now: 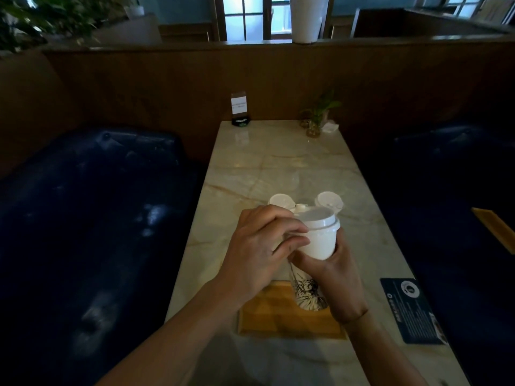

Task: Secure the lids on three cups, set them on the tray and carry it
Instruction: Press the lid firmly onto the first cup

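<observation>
A tall white paper cup (320,243) with a black Statue of Liberty drawing is held above the wooden tray (267,316). My right hand (337,277) grips its body from the right. My left hand (259,246) curls over the left rim, its fingers on the white lid (317,217) that sits on the cup. Behind it on the table stand two more lidded cups, one at the left (280,200) and one at the right (328,200), only their tops showing.
The marble table (278,162) runs away from me between two dark blue bench seats (83,218). A dark blue menu card (412,310) lies at the right near the tray. At the far end stand a sign holder (239,107) and a small plant in glass (316,118).
</observation>
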{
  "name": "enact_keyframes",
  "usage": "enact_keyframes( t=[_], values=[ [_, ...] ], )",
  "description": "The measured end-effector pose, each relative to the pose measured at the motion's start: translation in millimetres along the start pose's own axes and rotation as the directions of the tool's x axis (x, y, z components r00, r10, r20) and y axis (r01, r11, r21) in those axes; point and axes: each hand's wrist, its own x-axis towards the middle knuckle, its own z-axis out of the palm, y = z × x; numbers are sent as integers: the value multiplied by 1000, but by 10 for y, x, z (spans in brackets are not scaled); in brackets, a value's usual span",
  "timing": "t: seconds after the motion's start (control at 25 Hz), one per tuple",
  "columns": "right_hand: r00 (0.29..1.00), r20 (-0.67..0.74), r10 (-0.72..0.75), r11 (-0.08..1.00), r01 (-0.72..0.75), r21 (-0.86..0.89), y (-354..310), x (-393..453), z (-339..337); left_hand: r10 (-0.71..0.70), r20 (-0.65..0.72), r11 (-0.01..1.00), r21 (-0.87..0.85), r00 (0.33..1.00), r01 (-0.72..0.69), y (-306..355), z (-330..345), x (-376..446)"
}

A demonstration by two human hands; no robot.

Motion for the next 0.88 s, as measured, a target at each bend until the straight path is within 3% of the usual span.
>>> enact_keyframes(
  t=[0.32, 0.56, 0.72, 0.88],
  values=[
    [992, 115, 54, 997, -59, 46, -34, 23, -106, -25, -29, 995, -100, 999, 22, -45, -108, -61],
    [997, 66, 28, 998, -31, 48, -43, 71, -15, -50, -44, 992, -114, 998, 44, -34, -110, -37],
    [996, 54, -72, 995, 75, -63, -59, 123, 25, 8, -79, 1000, 3, 997, -8, -9, -80, -12],
    [990, -70, -125, 985, 116, -127, 8, 82, 109, 54, -101, 988, 150, 993, -38, 82, -5, -5]
  ],
)
